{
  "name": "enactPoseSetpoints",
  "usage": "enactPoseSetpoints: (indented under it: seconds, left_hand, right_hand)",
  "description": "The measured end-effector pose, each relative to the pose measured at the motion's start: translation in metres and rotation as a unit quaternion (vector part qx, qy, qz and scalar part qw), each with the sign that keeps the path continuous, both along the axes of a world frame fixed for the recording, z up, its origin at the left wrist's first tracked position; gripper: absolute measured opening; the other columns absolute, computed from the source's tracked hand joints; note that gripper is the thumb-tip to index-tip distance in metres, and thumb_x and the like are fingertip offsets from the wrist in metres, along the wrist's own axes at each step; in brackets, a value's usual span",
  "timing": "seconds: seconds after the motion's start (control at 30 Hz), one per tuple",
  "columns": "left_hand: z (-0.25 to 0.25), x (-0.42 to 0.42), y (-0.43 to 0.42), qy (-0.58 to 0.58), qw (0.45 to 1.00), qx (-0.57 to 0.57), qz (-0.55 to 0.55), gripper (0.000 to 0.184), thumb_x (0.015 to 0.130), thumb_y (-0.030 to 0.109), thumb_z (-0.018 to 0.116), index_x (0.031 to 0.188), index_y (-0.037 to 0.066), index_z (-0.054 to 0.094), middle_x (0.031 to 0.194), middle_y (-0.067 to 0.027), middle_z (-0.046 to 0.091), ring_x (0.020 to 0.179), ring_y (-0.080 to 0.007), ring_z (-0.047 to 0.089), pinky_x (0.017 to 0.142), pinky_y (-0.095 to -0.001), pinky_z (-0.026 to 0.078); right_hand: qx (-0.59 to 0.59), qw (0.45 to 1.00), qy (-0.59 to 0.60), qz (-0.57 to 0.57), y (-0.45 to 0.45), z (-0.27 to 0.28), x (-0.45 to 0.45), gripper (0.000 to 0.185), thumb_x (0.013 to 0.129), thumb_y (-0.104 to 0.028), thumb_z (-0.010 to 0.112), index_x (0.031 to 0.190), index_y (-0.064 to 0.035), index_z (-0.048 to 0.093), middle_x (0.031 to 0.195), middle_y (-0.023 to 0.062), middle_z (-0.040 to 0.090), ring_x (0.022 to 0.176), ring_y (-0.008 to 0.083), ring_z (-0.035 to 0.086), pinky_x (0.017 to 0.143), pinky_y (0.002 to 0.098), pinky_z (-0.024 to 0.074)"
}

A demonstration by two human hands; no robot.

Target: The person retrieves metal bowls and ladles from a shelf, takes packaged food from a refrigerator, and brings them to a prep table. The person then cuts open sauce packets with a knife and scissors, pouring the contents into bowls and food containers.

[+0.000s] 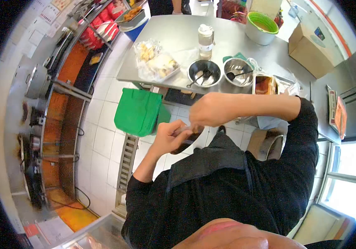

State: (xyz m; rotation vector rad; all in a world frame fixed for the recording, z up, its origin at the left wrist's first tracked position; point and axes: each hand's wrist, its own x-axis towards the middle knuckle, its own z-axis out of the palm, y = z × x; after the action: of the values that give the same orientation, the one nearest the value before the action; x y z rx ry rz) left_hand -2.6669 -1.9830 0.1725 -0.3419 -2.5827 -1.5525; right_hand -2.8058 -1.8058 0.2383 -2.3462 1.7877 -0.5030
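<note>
My left hand is closed with its thumb on top, gripping a small clear plastic bag with something dark brown inside. My right hand is bent over the top of this bag, fingers closed at its upper edge. What the contents are I cannot make out, as the fingers cover part of them. Both hands are in front of my dark apron, short of the steel table. Beyond them on the table are a black bowl and a steel bowl, each with a dark utensil inside.
A green lidded bin stands on the floor to the left. The table bears bagged food, a clear bottle, a green strainer basket and a cardboard box. Another person stands beyond it.
</note>
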Motion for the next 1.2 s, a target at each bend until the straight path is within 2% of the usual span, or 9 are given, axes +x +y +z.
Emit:
enactPoseSetpoints:
  seconds: [0.13, 0.27, 0.3, 0.37, 0.67, 0.7, 0.9, 1.0, 1.2]
  left_hand:
    - [0.019, -0.057, -0.022, 0.173, 0.982, -0.073, -0.016, 0.004, 0.073, 0.007, 0.068, 0.071, 0.004, 0.064, 0.058, -0.0081, 0.059, 0.046, -0.0182, 0.054, 0.043, -0.0264, 0.041]
    - [0.047, -0.119, -0.064, 0.236, 0.966, -0.102, 0.0, 0.005, 0.071, 0.007, 0.069, 0.072, 0.005, 0.065, 0.062, -0.0085, 0.062, 0.047, -0.0174, 0.056, 0.044, -0.0263, 0.043]
    - [0.053, -0.137, -0.075, 0.265, 0.954, -0.142, 0.018, 0.005, 0.07, 0.007, 0.069, 0.071, 0.005, 0.065, 0.064, -0.0082, 0.063, 0.048, -0.0174, 0.057, 0.045, -0.0263, 0.043]
    - [0.063, -0.17, -0.09, 0.292, 0.938, -0.183, 0.042, 0.005, 0.069, 0.007, 0.07, 0.071, 0.005, 0.065, 0.065, -0.008, 0.064, 0.049, -0.0174, 0.058, 0.045, -0.0263, 0.044]
    - [0.065, -0.358, -0.149, 0.448, 0.821, -0.354, 0.023, 0.021, 0.068, 0.021, 0.072, 0.063, 0.011, 0.054, 0.055, -0.0013, 0.054, 0.047, -0.0165, 0.054, 0.042, -0.0285, 0.04]
    - [0.063, -0.379, -0.156, 0.451, 0.82, -0.352, 0.021, 0.021, 0.068, 0.021, 0.072, 0.063, 0.011, 0.054, 0.055, -0.0013, 0.054, 0.047, -0.0165, 0.054, 0.042, -0.0285, 0.04]
    - [0.0, -0.48, -0.183, 0.468, 0.815, -0.325, -0.108, 0.023, 0.072, 0.025, 0.068, 0.062, 0.012, 0.051, 0.053, 0.0001, 0.053, 0.047, -0.0153, 0.054, 0.044, -0.0275, 0.042]
    - [-0.054, -0.508, -0.188, 0.428, 0.842, -0.287, -0.161, 0.024, 0.073, 0.027, 0.067, 0.061, 0.014, 0.051, 0.054, 0.0008, 0.055, 0.046, -0.0155, 0.054, 0.044, -0.0277, 0.042]
    - [-0.129, -0.521, -0.202, 0.277, 0.916, -0.226, -0.179, 0.022, 0.075, 0.032, 0.064, 0.066, 0.014, 0.055, 0.06, -0.0008, 0.057, 0.053, -0.0205, 0.057, 0.049, -0.0298, 0.044]
  right_hand:
    - [-0.052, 0.966, -0.056, -0.245, 0.031, 0.029, -0.089, 0.015, 0.072, -0.003, 0.059, 0.087, -0.0034, 0.061, 0.085, 0.0096, 0.062, 0.076, 0.0254, 0.061, 0.069, 0.0356, 0.0489]
    - [-0.102, 0.873, 0.024, -0.477, 0.08, 0.024, -0.22, 0.017, 0.073, -0.022, 0.069, 0.071, -0.0058, 0.064, 0.062, 0.0062, 0.06, 0.054, 0.0174, 0.057, 0.051, 0.0275, 0.0439]
    - [-0.027, 0.848, 0.069, -0.525, 0.085, 0.036, -0.242, 0.031, 0.082, -0.034, 0.059, 0.072, -0.0051, 0.064, 0.065, 0.0092, 0.061, 0.058, 0.0196, 0.06, 0.051, 0.0306, 0.0446]
    - [-0.021, 0.79, -0.107, -0.604, 0.094, 0.021, -0.305, 0.034, 0.085, -0.037, 0.054, 0.077, -0.0055, 0.065, 0.061, 0.0061, 0.06, 0.056, 0.0141, 0.059, 0.047, 0.0281, 0.0435]
    - [-0.13, 0.67, -0.403, -0.609, 0.015, -0.025, -0.496, 0.034, 0.086, -0.028, 0.054, 0.113, -0.0078, 0.053, 0.081, 0.0047, 0.063, 0.058, 0.0088, 0.057, 0.042, 0.0205, 0.0412]
    - [-0.153, 0.684, -0.355, -0.619, 0.004, -0.033, -0.509, 0.026, 0.081, -0.023, 0.058, 0.099, -0.0054, 0.062, 0.073, 0.0049, 0.064, 0.055, 0.0113, 0.059, 0.044, 0.024, 0.0454]
    - [-0.111, 0.663, -0.298, -0.677, -0.043, -0.081, -0.535, 0.028, 0.077, -0.022, 0.06, 0.098, -0.0043, 0.063, 0.073, 0.0059, 0.065, 0.056, 0.0114, 0.062, 0.046, 0.0243, 0.0475]
    - [-0.05, 0.706, -0.158, -0.689, -0.06, -0.104, -0.549, 0.026, 0.075, -0.018, 0.059, 0.098, -0.0076, 0.064, 0.076, 0.0115, 0.065, 0.062, 0.0188, 0.064, 0.062, 0.0313, 0.051]
    - [0.065, 0.81, -0.026, -0.582, -0.083, -0.161, -0.564, 0.024, 0.076, -0.009, 0.054, 0.099, -0.0126, 0.062, 0.081, 0.0088, 0.063, 0.077, 0.026, 0.06, 0.07, 0.0363, 0.0469]
